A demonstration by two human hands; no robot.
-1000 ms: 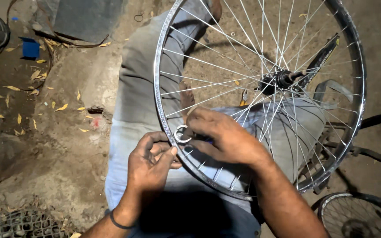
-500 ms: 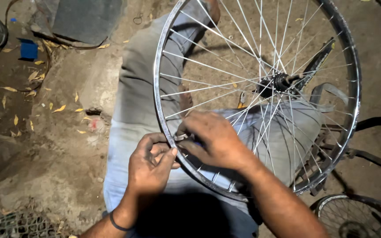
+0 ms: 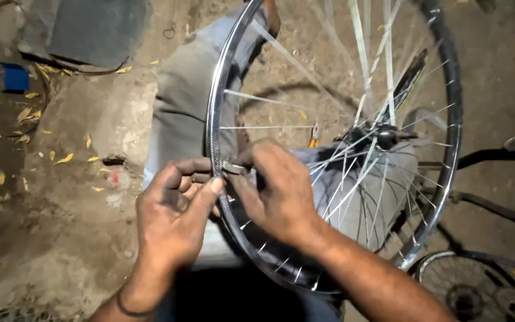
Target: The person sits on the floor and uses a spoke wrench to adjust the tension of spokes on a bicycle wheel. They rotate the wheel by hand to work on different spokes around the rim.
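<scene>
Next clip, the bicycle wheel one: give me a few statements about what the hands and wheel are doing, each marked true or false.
1. Both hands meet at the wheel rim. True.
2. The left hand is on the hub. False: it is at the rim, outside the wheel.
3. The right hand reaches from among the spokes, holding a small metal tool at the rim. True.
4. The wheel lies flat on the ground. False: it stands tilted across the person's lap.
5. A second wheel shows at lower right. True.
</scene>
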